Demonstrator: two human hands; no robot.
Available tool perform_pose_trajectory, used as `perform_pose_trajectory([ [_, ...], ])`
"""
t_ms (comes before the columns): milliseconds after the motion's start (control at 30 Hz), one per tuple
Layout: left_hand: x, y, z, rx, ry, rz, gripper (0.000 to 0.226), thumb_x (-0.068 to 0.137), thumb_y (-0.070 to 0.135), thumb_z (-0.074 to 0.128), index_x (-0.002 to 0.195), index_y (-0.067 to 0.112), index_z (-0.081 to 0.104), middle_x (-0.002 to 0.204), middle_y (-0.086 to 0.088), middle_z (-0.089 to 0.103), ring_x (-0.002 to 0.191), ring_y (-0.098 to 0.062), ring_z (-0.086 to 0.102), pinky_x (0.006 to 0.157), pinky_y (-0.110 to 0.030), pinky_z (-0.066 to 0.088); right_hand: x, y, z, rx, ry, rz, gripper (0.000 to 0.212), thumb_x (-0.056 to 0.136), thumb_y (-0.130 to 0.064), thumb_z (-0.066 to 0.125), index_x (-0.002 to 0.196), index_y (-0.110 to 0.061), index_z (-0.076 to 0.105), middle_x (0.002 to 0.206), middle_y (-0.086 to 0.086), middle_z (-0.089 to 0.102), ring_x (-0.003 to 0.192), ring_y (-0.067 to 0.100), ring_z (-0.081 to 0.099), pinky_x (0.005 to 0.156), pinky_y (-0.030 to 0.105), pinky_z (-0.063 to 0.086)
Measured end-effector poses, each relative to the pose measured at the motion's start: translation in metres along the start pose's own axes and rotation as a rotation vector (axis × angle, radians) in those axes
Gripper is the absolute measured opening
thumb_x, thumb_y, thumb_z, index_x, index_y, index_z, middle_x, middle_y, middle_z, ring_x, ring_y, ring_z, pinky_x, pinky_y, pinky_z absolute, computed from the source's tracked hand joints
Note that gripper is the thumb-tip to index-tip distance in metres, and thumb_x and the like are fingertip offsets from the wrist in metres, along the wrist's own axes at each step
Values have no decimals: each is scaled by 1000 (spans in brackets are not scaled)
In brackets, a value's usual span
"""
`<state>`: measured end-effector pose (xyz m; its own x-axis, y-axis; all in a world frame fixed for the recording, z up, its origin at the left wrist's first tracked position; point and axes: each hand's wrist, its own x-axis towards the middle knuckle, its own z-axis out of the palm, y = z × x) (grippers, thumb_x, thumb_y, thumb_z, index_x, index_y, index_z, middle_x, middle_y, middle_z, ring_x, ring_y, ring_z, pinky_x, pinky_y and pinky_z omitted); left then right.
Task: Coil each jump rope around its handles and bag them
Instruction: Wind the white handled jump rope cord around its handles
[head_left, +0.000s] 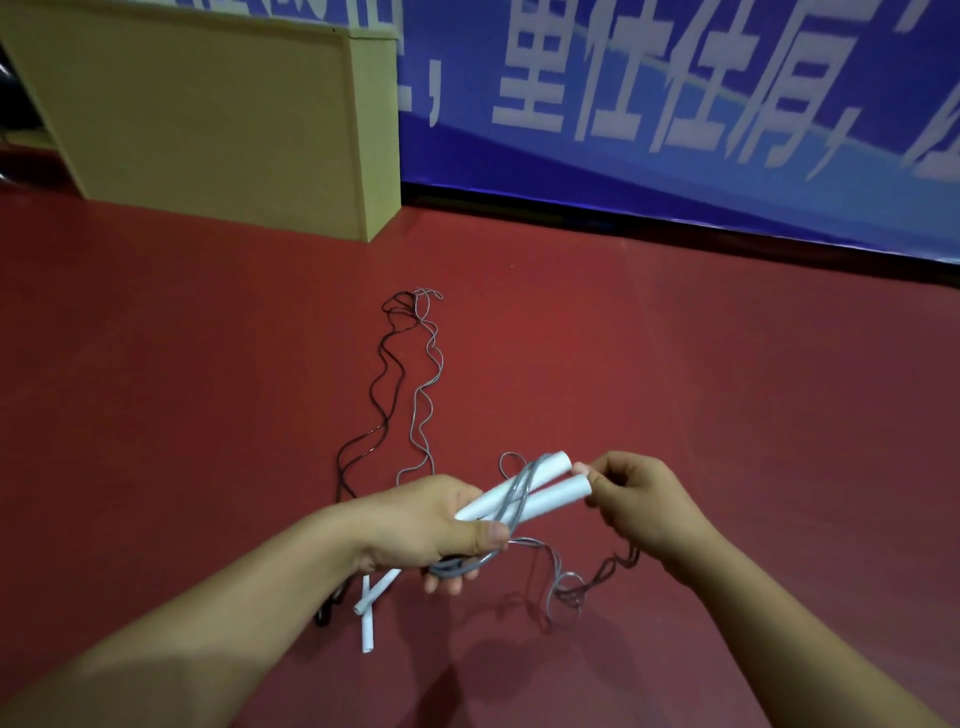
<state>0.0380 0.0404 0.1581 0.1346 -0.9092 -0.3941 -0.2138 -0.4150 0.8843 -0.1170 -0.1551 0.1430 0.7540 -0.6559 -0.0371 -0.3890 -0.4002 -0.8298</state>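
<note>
left hand (431, 525) grips white handles (524, 493) | right hand (636, 501) pinches grey rope (511, 496) | red floor (675, 364)

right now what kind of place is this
Probably an indoor sports hall: a smooth red floor, a big blue banner along the wall, and jump ropes on the floor.
</note>
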Motion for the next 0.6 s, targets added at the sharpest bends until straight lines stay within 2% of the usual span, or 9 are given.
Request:
perform_pose_trajectory([
  [100, 2, -2, 1, -134, 96, 62, 19, 99, 25, 56, 92, 7, 54, 67, 1, 63, 55, -14, 65, 46, -23, 49, -4, -6, 7, 108, -113, 33, 29, 95, -26, 60, 75, -6, 65, 56, -1, 59, 47, 12, 48, 47, 26, 39],
  [167, 5, -3, 1, -293, 169, 72, 16, 98, 22, 56, 93, 7, 55, 72, -2, 67, 59, -18, 67, 52, -27, 54, -7, -10, 13, 134, -153, 28, 28, 97, -25, 58, 81, -4, 65, 58, 2, 58, 50, 13, 49, 51, 27, 41],
  [300, 11, -6, -5, -507, 392, 59, 18, 96, 22, 58, 97, 4, 59, 77, -9, 71, 60, -22, 67, 54, -32, 57, -10, -16, 21, 77, -193, 10, 19, 94, -27, 61, 82, -15, 66, 59, -6, 55, 57, 10, 49, 58, 29, 41],
  [467, 15, -9, -11, -460, 566, 15, 21, 97, 22, 60, 96, 2, 61, 69, -8, 68, 52, -19, 63, 44, -27, 50, -12, -22, 24, 168, -156, 41, 6, 92, -24, 64, 95, -19, 65, 58, -8, 49, 56, 12, 44, 57, 30, 38],
  [600, 15, -10, -14, -396, 623, 4, 16, 97, 21, 60, 95, 5, 62, 68, -7, 65, 47, -17, 58, 40, -24, 44, -11, -24, 19, 53, -93, 50, 13, 90, -30, 64, 85, -18, 65, 61, -6, 56, 56, 11, 49, 59, 32, 41],
])
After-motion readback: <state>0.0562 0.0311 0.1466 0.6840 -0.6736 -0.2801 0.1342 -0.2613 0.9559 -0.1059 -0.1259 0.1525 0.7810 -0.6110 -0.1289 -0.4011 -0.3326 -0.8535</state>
